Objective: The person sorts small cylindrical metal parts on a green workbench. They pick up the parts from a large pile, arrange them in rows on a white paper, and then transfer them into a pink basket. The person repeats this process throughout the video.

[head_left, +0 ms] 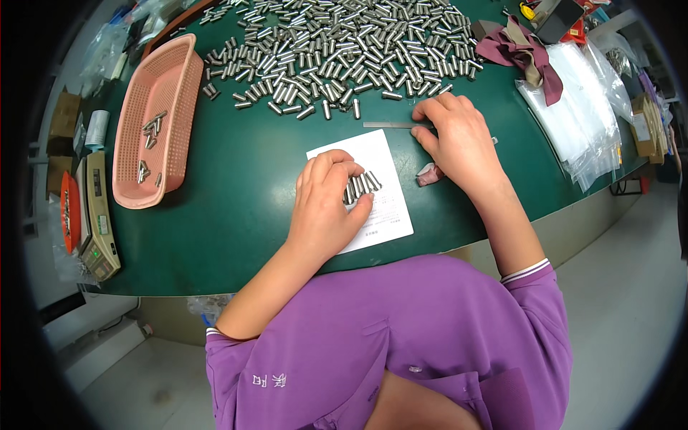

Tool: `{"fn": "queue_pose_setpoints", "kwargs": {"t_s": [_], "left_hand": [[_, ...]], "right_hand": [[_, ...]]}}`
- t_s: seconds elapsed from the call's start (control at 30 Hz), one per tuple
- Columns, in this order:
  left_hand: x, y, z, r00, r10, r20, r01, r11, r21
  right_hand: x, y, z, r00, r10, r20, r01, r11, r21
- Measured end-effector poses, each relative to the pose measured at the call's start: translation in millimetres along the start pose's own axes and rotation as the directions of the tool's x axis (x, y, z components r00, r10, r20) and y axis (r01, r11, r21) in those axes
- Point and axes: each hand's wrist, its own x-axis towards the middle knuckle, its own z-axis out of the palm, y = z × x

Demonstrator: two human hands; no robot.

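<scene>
My left hand (322, 204) is curled over a short row of shiny metal pins (362, 185) on a white printed sheet (390, 208). Its fingers and thumb close round the near end of the row and hide part of it. To the right, my right hand (459, 140) hovers low over the green table, thumb and index finger apart. The thumb lies across the right end of a thin steel ruler (383, 125); whether it presses on it I cannot tell. Beside that wrist sits a small crumpled reddish wad (428, 174).
A large heap of metal pins (337, 50) covers the table's far side. At left stand a pink basket (188, 107) with several pins, a scale (99, 215) and a red dish (69, 208). Plastic bags (573, 107) and a maroon cloth (519, 54) lie at right.
</scene>
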Motion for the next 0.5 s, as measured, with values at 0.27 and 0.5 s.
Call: {"fn": "queue_pose_setpoints", "kwargs": {"t_s": [0.27, 0.5], "left_hand": [[-6.9, -9.8, 8.5, 0.975, -0.220, -0.001, 0.207, 0.919, -0.336], [-4.1, -9.7, 9.9, 0.939, -0.343, 0.036, 0.314, 0.808, -0.499]], "right_hand": [[3.1, 5.6, -13.6, 0.999, 0.040, -0.023, -0.032, 0.958, 0.285], [-8.5, -14.9, -25.6, 0.973, -0.115, 0.202, 0.004, 0.876, 0.483]]}}
